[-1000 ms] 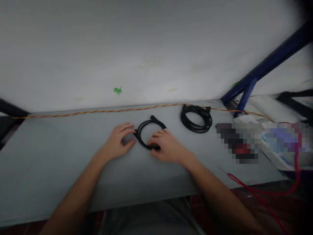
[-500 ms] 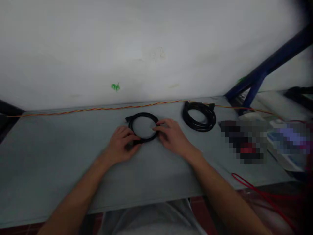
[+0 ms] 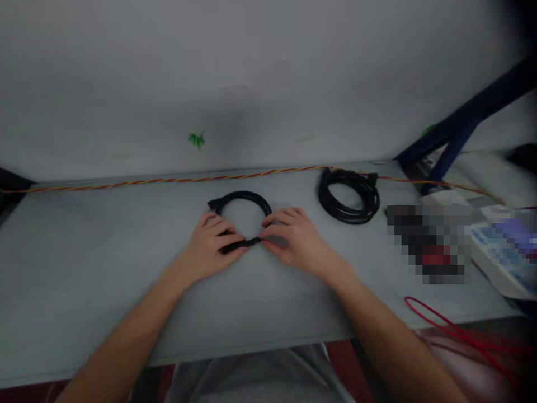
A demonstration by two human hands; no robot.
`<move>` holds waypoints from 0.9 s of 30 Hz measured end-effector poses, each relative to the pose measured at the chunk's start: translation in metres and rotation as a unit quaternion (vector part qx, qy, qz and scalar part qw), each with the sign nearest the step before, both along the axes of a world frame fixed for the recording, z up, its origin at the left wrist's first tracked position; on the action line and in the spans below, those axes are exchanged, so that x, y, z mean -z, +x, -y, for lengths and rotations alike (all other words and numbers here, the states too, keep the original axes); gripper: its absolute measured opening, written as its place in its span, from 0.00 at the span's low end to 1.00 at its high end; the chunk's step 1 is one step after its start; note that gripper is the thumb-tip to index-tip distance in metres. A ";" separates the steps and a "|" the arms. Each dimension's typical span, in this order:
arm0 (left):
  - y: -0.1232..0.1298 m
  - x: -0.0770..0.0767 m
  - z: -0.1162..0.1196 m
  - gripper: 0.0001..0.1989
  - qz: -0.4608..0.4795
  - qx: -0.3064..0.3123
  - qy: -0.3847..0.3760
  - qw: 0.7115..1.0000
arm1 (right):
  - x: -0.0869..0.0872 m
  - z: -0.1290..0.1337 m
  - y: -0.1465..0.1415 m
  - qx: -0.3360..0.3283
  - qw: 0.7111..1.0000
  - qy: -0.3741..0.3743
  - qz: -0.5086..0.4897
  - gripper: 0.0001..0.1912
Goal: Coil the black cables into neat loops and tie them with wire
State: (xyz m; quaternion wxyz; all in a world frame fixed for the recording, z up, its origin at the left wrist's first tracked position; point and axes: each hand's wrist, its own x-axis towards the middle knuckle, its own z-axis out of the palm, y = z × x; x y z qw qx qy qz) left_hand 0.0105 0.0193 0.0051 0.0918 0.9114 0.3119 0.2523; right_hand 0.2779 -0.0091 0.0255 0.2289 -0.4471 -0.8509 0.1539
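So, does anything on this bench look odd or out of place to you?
A thin red cord stands out: it loops over the front edge of the grey table at right, looking stray. A small green smear also marks the white wall. Part of the right side is pixelated, so I can't tell what lies there.

The left hand (image 3: 212, 244) lies palm down, its fingers curled and pointing right. The right hand (image 3: 294, 239) rests just beside it, palm down, fingertips almost meeting. The left forearm (image 3: 126, 336) and right forearm (image 3: 390, 330) angle inward from below.
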 end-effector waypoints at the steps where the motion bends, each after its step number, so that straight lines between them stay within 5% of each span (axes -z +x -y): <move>1: 0.000 0.000 0.000 0.06 0.000 0.002 0.001 1.000 | 0.000 0.000 0.000 0.002 1.000 0.000 -0.001 0.05; 27: 0.001 -0.002 0.000 0.08 0.057 -0.026 0.022 0.998 | -0.002 0.004 -0.005 0.012 0.997 0.031 -0.069 0.05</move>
